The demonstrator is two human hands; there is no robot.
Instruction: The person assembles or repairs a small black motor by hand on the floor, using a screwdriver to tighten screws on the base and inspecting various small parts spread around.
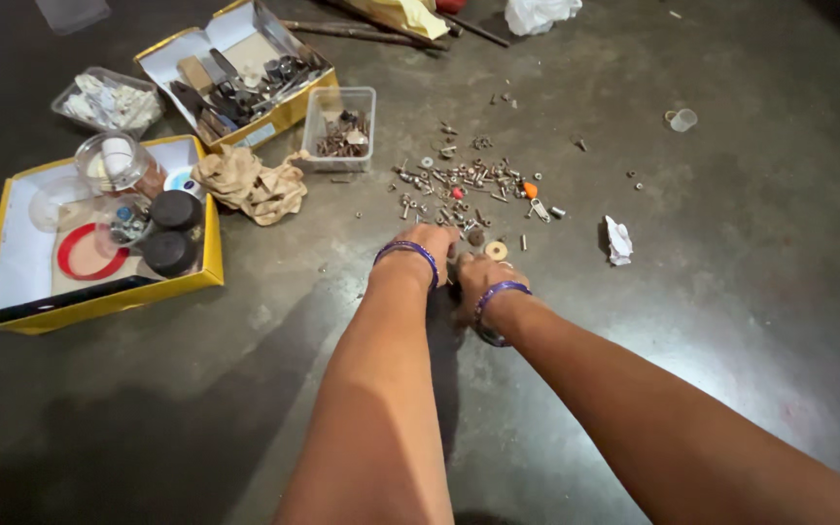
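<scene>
Both my arms reach forward over a dark floor. My left hand (427,243) and my right hand (475,277) meet side by side, each wrist wearing purple bangles. The fingers curl down at the near edge of a scatter of small screws, nuts and washers (464,180). A round tan washer (496,250) lies just right of my hands. What the fingers hold, if anything, is hidden under the hands.
A clear plastic tub of hardware (340,126) stands beyond the scatter. Crumpled brown paper (250,185) lies left of it. A yellow box with jars and lids (99,238) sits at left, another yellow box with tools (240,73) behind it. A white scrap (618,240) lies right.
</scene>
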